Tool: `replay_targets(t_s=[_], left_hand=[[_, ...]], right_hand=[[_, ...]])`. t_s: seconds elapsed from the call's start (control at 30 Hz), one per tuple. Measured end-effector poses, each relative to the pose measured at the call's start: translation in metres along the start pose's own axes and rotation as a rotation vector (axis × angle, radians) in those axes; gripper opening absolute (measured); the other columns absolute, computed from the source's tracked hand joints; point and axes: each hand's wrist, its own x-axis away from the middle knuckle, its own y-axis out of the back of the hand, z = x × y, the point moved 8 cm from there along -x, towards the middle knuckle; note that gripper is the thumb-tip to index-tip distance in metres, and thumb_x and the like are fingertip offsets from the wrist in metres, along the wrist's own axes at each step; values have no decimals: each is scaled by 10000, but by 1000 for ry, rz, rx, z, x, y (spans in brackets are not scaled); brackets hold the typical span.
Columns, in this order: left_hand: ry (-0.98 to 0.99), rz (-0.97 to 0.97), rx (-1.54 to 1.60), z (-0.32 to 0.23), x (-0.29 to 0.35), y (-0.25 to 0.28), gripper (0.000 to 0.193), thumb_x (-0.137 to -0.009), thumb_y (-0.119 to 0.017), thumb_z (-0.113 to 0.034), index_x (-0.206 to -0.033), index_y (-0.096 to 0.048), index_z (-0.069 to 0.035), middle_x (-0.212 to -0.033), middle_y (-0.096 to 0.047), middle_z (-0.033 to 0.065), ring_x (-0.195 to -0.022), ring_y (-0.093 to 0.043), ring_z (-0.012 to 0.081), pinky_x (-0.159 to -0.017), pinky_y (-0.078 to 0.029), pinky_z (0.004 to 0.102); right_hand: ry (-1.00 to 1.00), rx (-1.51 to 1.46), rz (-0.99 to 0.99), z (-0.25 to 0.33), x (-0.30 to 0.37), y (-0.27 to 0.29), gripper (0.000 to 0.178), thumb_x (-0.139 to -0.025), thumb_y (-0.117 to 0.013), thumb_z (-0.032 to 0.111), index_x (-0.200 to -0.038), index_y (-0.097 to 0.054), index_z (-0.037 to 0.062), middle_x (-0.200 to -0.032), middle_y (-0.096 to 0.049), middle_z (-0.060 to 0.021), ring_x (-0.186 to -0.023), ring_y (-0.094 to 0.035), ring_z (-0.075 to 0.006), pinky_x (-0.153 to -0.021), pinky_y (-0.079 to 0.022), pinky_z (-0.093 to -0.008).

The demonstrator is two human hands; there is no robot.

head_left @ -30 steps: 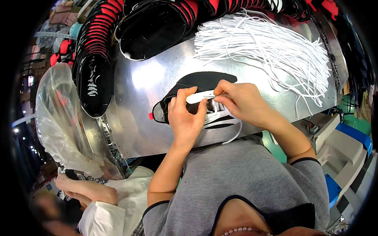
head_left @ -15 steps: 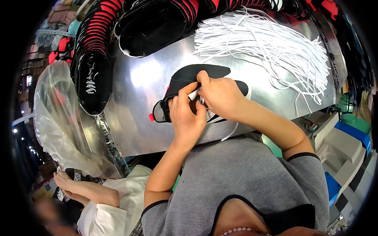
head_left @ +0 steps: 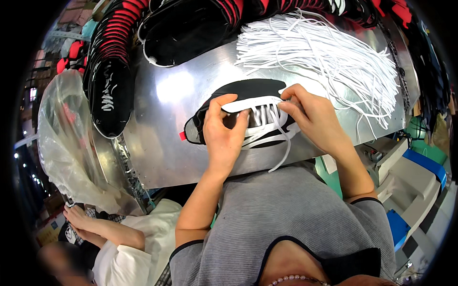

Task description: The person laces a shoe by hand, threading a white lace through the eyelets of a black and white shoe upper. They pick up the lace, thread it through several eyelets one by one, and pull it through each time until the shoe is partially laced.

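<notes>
A black shoe upper [head_left: 255,87] with a red heel tab lies on its side on the metal tabletop in front of me. White shoelace [head_left: 287,147] crosses its throat in several rows, and a loose end hangs toward my body. My left hand [head_left: 222,136] is closed on the upper at the ankle opening, fingers over the far edge and thumb inside by the white eyelet strip. At the toe end of the lacing, my right hand [head_left: 315,114] has its bent fingers and thumb closed on the lace; the fingertips partly hide it.
A bundle of white laces [head_left: 319,57] spreads over the table's far right. Curved rows of nested black and red shoe uppers [head_left: 112,102] line the far and left sides. A clear plastic bag [head_left: 67,143] hangs at left, near another person's hands [head_left: 78,219].
My right hand has moved right, away from my left hand, to the toe end of the lacing. The white eyelet strip and lace rows now show between my hands.
</notes>
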Motion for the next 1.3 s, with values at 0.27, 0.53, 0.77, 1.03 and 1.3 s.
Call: replay_targets(t_s=[0.27,0.53,0.77,1.03,1.3], left_hand=[[236,323,416,-10,-3,3,398,-901,-642,2,-1268,-488,4,-884,-674,56,-863,-628,97,-815,-478,240],[-548,138,-637,-79,30,-5,382,-793,-769,-155,-1128,-623,-44,-1049,-615,127,-993,-575,296,-804,-445,385],[-436,177,-646,-60,7,-26,178,-795,-739,-74,-954,-666,-40,-873,-631,105,-774,-626,294,-707,-475,361],[-415,80,-488,-60,-3,-1,159,-826,-701,-84,-969,-676,-19,-869,-619,134,-796,-622,322,-703,-484,390],[-449,113,-430,-87,14,-4,136,-794,-726,-52,-921,-684,-26,-829,-602,98,-745,-605,287,-665,-465,378]], right_hand=[[144,13,-300,-18,-10,-6,161,-894,-690,208,-939,-622,70,-652,-634,-66,-569,-614,-237,-537,-453,-343],[-12,3,-77,-23,29,-21,247,-789,-784,277,-885,-644,98,-632,-625,-32,-550,-626,-196,-498,-445,-322],[152,-102,-16,5,34,-17,74,-803,-669,136,-848,-623,100,-641,-624,-72,-545,-623,-235,-512,-468,-359],[-200,-478,189,-30,53,-38,174,-876,-698,226,-942,-713,66,-624,-630,-57,-500,-553,-116,-510,-432,-284],[-99,-868,171,-12,23,-55,191,-879,-710,205,-934,-678,25,-716,-619,6,-654,-532,-72,-607,-429,-250]])
